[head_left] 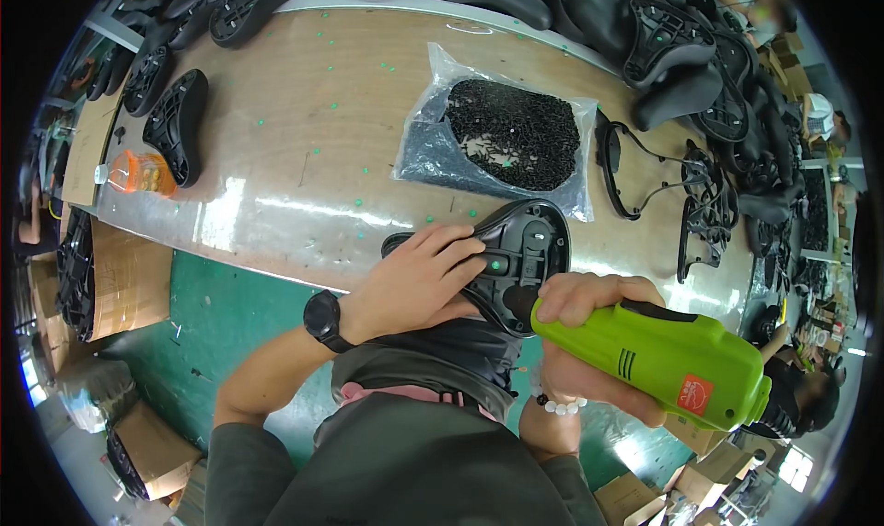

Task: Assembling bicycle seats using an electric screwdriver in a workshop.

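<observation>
A black bicycle saddle [539,241] lies underside up at the table's near edge, its ribbed base showing. My left hand [428,273] grips its narrower part, with the fingers bent over the base. In my right hand [589,342] is a green power screwdriver [654,356], fingers wrapped round its body. The tool's dark nose meets the saddle's near side; its tip is hidden, so I cannot tell whether it sits on a screw. Just beyond the saddle, a clear plastic bag [428,139] lies open, holding a heap of small black screws [516,126].
Black saddle rails or frames [626,172] lie right of the bag. Many saddles [668,43] are piled along the far and right edges. More saddles [175,126] and an orange bottle [138,173] stand at left. Cardboard boxes [133,277] sit beside the table. Another person [801,397] is at right.
</observation>
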A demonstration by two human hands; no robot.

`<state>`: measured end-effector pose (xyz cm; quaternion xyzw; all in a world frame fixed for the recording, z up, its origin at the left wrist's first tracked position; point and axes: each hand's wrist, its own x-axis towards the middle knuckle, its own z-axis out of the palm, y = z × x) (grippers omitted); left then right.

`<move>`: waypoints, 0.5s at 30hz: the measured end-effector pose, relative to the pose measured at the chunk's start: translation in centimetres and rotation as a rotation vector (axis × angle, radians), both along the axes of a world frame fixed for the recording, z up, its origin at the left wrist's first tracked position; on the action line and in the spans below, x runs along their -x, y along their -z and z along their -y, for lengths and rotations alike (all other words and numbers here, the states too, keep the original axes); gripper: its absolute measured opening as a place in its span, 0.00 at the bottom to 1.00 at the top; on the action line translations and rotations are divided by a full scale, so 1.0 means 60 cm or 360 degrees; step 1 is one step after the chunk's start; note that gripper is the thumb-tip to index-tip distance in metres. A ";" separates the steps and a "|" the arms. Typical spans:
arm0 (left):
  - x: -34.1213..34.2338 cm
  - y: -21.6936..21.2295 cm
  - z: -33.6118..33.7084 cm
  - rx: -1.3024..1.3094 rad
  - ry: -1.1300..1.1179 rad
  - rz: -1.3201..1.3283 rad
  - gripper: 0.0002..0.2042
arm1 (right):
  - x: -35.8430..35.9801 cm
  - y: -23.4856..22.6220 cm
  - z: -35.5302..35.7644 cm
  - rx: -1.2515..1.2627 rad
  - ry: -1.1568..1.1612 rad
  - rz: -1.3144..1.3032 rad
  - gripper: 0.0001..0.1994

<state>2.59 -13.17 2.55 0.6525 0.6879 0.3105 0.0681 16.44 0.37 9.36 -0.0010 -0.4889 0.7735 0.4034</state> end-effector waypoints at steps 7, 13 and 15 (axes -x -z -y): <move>0.009 0.074 0.017 -0.0140 0.0065 -0.0179 0.15 | -0.002 0.028 0.007 0.0092 0.0002 0.0063 0.27; 0.014 0.077 0.017 -0.0145 0.0070 -0.0119 0.14 | 0.011 0.035 0.022 0.0051 -0.0029 0.0051 0.19; 0.015 0.078 0.016 -0.0158 0.0072 -0.0110 0.14 | 0.016 0.043 0.022 -0.0193 -0.0077 0.0035 0.29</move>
